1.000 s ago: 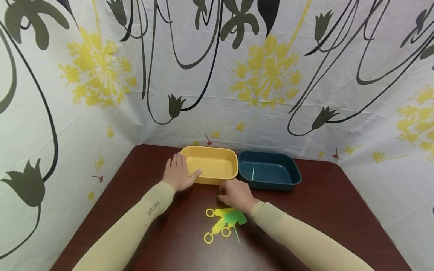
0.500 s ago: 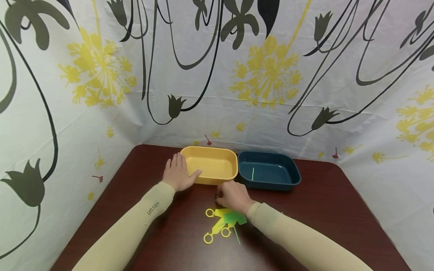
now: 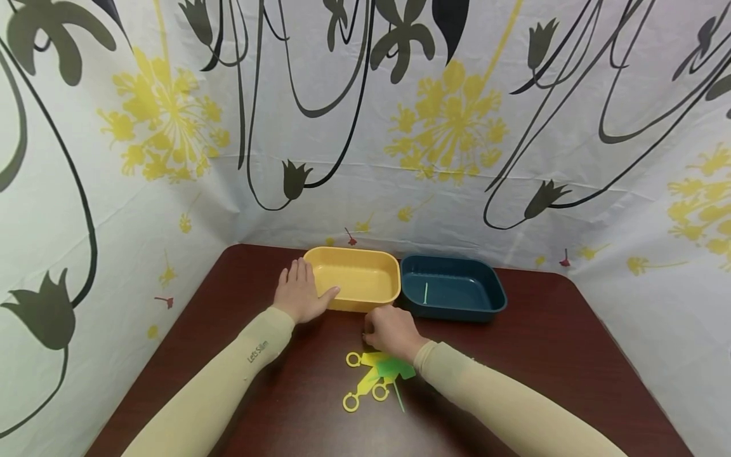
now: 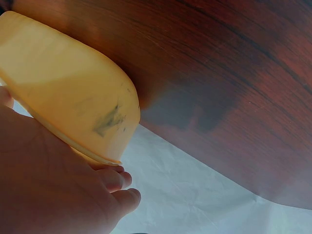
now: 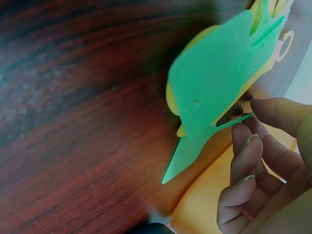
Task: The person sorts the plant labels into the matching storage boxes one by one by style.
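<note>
My left hand [image 3: 299, 293] rests spread, with straight fingers, on the left front rim of a yellow bin [image 3: 356, 305]. In the left wrist view, its fingertips overlap the edge of that bin [image 4: 73, 83]. Just in front of the bin, my right hand [image 3: 394, 330] is low over the table, fingers curled. The right wrist view shows thumb and forefinger pinching the thin stem of a flat green plastic tag [image 5: 190, 156]. It lies against another broad green tag [image 5: 212, 73]. Several yellow tags with ring ends [image 3: 368, 381] sit in the same pile, partly hidden beneath the green.
A dark blue bin [image 3: 457, 313] stands against the yellow bin's right side, with a thin pale green strip [image 3: 425, 293] inside. Both are near the far edge of the dark red table [image 3: 297, 393]. Behind hangs a flower-patterned white cloth [image 3: 354, 146].
My right hand has shifted slightly left, and its fingertips have drawn in a little near the pile. The left hand, bins and tags stay in place.
</note>
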The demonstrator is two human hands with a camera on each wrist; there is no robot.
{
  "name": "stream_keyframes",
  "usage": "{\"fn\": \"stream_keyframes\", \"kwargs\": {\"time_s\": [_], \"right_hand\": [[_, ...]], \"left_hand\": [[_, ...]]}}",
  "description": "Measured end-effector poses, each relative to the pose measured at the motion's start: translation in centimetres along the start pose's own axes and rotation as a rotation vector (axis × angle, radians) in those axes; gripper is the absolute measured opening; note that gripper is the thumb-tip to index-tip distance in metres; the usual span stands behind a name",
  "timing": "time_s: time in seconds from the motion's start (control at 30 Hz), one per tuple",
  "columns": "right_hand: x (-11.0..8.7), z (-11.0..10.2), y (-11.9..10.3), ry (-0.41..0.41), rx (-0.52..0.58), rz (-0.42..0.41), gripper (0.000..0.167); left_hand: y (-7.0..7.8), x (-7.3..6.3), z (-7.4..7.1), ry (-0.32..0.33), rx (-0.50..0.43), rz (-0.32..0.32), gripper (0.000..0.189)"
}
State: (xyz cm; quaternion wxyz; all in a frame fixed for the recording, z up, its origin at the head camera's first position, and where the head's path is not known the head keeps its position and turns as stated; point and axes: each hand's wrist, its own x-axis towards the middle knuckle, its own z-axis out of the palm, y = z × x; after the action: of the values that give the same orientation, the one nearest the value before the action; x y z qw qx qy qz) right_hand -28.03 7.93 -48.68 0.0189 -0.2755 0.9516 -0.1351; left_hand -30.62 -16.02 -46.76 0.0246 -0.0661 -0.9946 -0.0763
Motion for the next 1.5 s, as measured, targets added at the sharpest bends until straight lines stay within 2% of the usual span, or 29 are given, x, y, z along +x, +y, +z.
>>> {"fn": "stream_keyframes", "kwargs": {"time_s": [0.37,0.67,1.1,1.27,1.5], "right_hand": [[-0.2,0.1,0.6,0.016,-0.02,-0.009,0.013],[-0.9,-0.8,0.7,0.016,0.028,-0.004,0.008],[-2.2,-2.2,2.0,0.089,0.065,0.011,0.008],[-2.6,-2.6,2.3,0.111,0.08,0.015,0.009],[-3.4,-3.1,2.5,0.136,0.097,0.058,0.011]], "left_hand": [[0.1,-0.1,0.0,-0.002,-0.008,0.004,0.102],[0.2,-0.1,-0.1,-0.002,-0.002,0.006,0.103],[0.2,-0.3,-0.5,0.014,0.009,0.02,0.102],[0.2,-0.3,-0.4,0.001,0.012,0.008,0.104],[0.2,-0.2,-0.2,-0.004,0.0,0.003,0.105]]}}
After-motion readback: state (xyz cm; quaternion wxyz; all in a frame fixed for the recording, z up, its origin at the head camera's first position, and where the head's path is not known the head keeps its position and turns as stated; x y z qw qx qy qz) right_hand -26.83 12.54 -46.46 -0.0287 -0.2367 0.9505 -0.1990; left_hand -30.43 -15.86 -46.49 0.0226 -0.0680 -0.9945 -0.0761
